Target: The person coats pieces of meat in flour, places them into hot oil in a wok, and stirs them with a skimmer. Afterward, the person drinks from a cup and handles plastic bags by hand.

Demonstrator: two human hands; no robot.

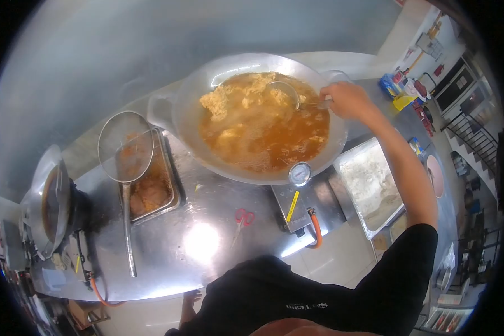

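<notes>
My right hand [344,101] is closed around the handle of a wire skimmer [298,101], at the right rim of a big metal wok [187,120]. The skimmer's round head dips into brown bubbling oil [263,148]. Clumps of golden battered food [214,102] float in the oil, mostly toward the far and left sides. A dial thermometer [300,174] sits at the wok's near rim. My left hand [191,299] hangs low by the table's front edge, partly hidden by my body. Its visible fingers look loosely extended, with nothing seen in them.
A long-handled strainer [127,193] lies across a metal tray [176,196] of raw-looking coated pieces at left. Farther left is another wok [42,196] on a burner. Red-handled scissors [243,217] lie near the middle. A tray of white flour [369,176] stands right, near an orange gas hose [317,229].
</notes>
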